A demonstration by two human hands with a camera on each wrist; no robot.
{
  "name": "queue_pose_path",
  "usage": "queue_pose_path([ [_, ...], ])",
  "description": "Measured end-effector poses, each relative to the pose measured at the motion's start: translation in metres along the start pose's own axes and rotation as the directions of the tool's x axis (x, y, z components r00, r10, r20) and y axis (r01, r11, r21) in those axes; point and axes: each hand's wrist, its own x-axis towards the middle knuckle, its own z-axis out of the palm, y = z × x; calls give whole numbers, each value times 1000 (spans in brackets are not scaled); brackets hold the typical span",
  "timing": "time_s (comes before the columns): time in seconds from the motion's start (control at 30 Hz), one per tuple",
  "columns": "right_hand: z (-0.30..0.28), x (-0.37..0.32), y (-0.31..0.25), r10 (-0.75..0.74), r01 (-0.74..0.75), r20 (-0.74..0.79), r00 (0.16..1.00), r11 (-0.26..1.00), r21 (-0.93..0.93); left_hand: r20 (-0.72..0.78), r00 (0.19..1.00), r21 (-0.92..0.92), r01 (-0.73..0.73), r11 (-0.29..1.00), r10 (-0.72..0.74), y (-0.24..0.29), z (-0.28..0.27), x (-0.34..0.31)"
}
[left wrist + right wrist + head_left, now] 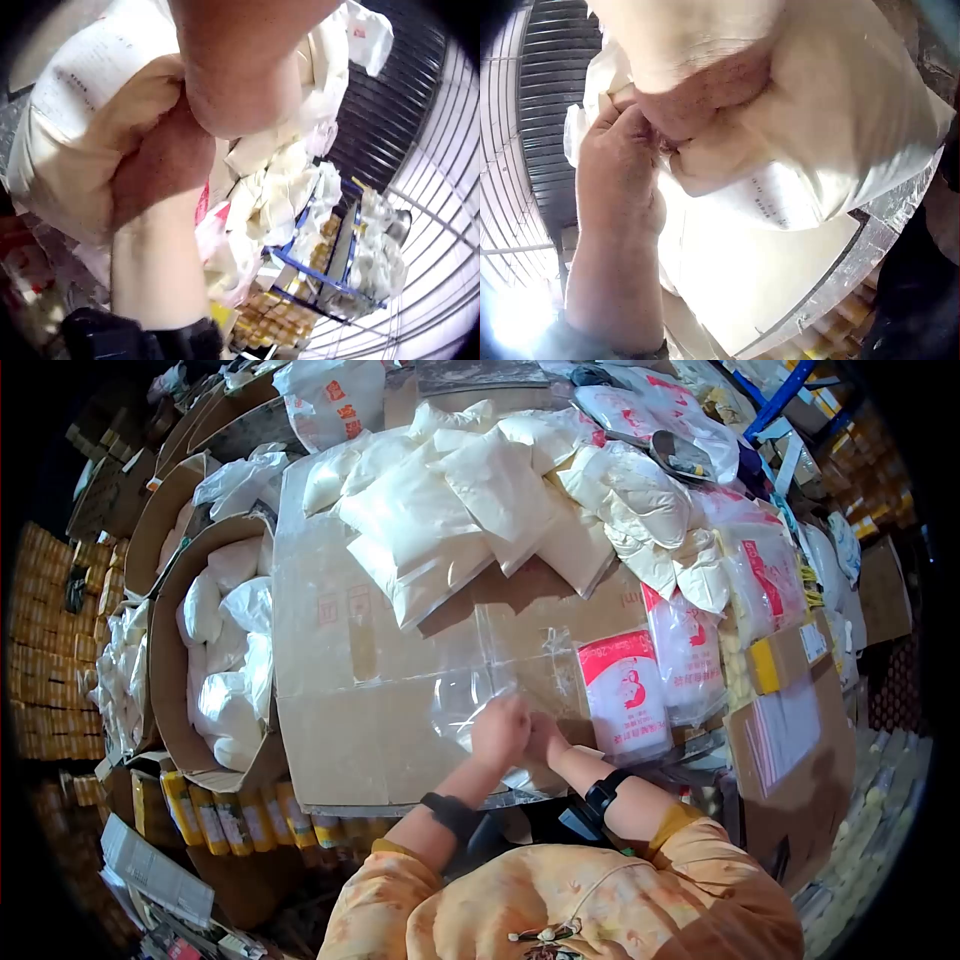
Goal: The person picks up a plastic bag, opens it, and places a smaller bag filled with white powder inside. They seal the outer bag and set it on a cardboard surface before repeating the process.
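My left hand (500, 728) and right hand (543, 738) meet close together over the front edge of the cardboard-covered table. Between them they grip the gathered top of a plastic bag (840, 112), which bulges with cream-coloured contents and carries small printed text. In the right wrist view, the left hand (619, 161) has its fingers curled in at the bag's neck, against the right hand (705, 90). Seen from the left wrist, the bag (67, 127) spreads beside both fists. The fingertips are hidden in the folds.
Filled cream bags (430, 510) are heaped at the back of the cardboard sheet (330, 750). Red-and-white printed bags (625, 695) lie to the right. A carton (160, 700) of white bags stands left, and a cardboard box (790, 800) with papers stands right.
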Motion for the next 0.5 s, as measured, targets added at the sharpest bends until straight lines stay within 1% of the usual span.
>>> queue_pose_path([
  [0.03, 1, 0, 1, -81, 87, 44, 996, 983, -164, -41, 989, 47, -140, 989, 142, 4, 0, -3],
  [0.07, 2, 0, 2, 24, -8, 62, 998, 968, -249, -75, 956, 97, -276, 956, 284, 5, -1, -6],
  [0.17, 13, -2, 32, -53, 25, -57, 997, 912, -410, -85, 930, 165, -340, 926, 356, 6, -4, -15],
  [0.2, 22, 0, 42, 290, -295, -134, 948, 955, -22, -24, 942, 179, -325, 929, 335, -1, -4, -21],
  [0.23, 21, 5, 34, 596, -489, -193, 779, 771, 407, -31, 950, 193, -300, 934, 311, -11, -1, -28],
  [0.27, 12, 1, 27, 540, -447, -289, 791, 832, 330, -39, 956, 205, -276, 939, 289, -24, 2, -34],
  [0.3, -4, 1, 8, 472, -407, -380, 795, 881, 244, -46, 962, 215, -253, 943, 268, -33, 3, -39],
  [0.33, -11, -3, 5, 473, -391, -305, 827, 872, 294, -22, 979, 186, -196, 963, 203, -38, 2, -42],
  [0.37, -17, -6, 6, 380, -359, -305, 873, 925, 124, -35, 986, 169, -155, 973, 164, -44, 4, -45],
  [0.4, -24, -7, 5, 281, -307, -285, 916, 950, -49, -50, 991, 153, -113, 982, 122, -50, 5, -47],
  [0.43, -30, -8, 3, 184, -239, -247, 951, 946, -217, -65, 995, 138, -71, 988, 81, -57, 7, -49],
  [0.47, -37, -10, 0, 235, -270, -137, 962, 889, -371, -61, 997, 114, -45, 992, 52, -63, 8, -52],
  [0.5, -40, -10, -2, 319, -311, -55, 946, 850, -426, -48, 999, 96, 11, 995, -6, -67, 9, -55],
])
